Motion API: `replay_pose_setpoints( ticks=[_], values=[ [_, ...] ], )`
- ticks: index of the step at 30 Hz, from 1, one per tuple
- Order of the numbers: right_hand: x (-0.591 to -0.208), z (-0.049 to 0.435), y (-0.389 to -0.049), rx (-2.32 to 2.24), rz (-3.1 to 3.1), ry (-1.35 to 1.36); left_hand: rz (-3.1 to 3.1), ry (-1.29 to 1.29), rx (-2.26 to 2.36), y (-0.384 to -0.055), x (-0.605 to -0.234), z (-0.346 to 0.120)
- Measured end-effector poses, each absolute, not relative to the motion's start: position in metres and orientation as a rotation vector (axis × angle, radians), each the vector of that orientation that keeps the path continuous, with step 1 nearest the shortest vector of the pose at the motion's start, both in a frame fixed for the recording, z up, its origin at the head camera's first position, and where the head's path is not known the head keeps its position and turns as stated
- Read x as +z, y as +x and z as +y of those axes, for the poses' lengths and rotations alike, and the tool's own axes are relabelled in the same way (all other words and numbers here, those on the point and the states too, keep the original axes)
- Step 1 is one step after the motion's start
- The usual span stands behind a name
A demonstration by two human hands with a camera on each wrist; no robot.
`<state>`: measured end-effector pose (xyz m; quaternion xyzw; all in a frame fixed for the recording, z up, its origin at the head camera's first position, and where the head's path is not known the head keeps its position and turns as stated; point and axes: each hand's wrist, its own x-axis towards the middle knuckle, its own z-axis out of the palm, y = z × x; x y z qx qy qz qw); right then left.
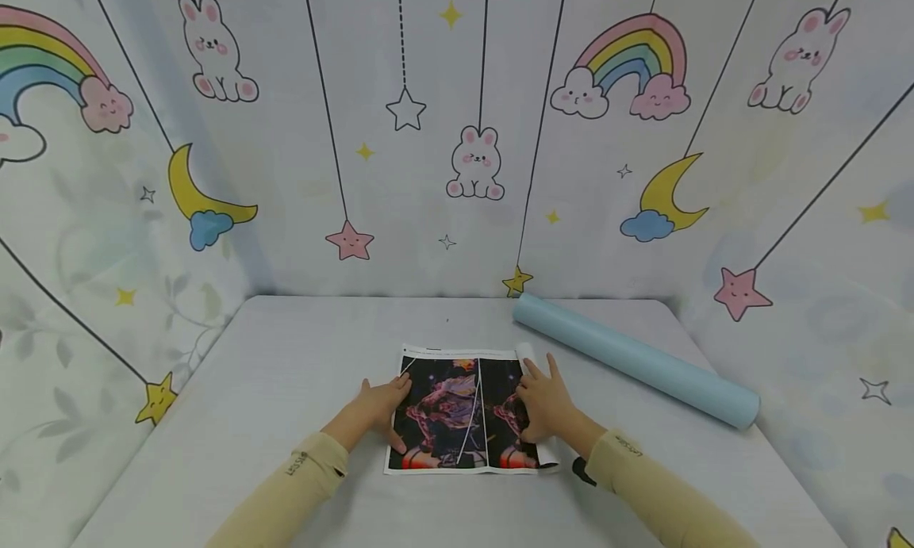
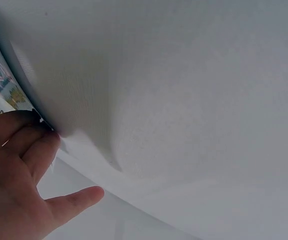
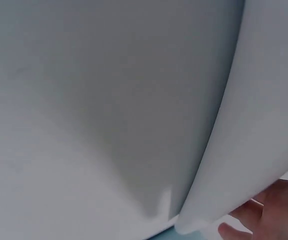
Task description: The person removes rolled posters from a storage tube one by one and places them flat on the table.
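Observation:
A paper sheet with dark, colourful printed pictures and white borders lies on the white table, its right edge curled into a white roll. My left hand rests on the sheet's left edge, fingers on the print and thumb spread toward the near corner. In the left wrist view, the left hand touches the sheet's edge with its thumb stretched away. My right hand lies spread over the curled right side. The right wrist view shows the white roll from outside, with part of the right hand behind it.
A long light-blue roll lies slanted on the table's right side, behind the right hand. Behind the white table hangs a cloth backdrop with rabbits, stars and rainbows. A dark object sits at the right wrist.

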<state>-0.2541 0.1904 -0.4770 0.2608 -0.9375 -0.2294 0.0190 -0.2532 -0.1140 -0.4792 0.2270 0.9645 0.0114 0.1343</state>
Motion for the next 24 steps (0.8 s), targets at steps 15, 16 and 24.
replay_pose_setpoints(
  ticks=[15,16,24],
  values=[
    [-0.467,0.239,-0.249,-0.328,-3.02,0.918,2.788,0.656,0.071,-0.251,-0.477,-0.121],
    [-0.466,0.242,-0.249,-0.299,-3.037,0.934,2.787,0.658,0.073,-0.251,-0.477,-0.121],
    [-0.476,0.265,-0.25,-0.145,-3.077,1.047,2.789,0.662,0.074,-0.251,-0.474,-0.121]
  ],
)
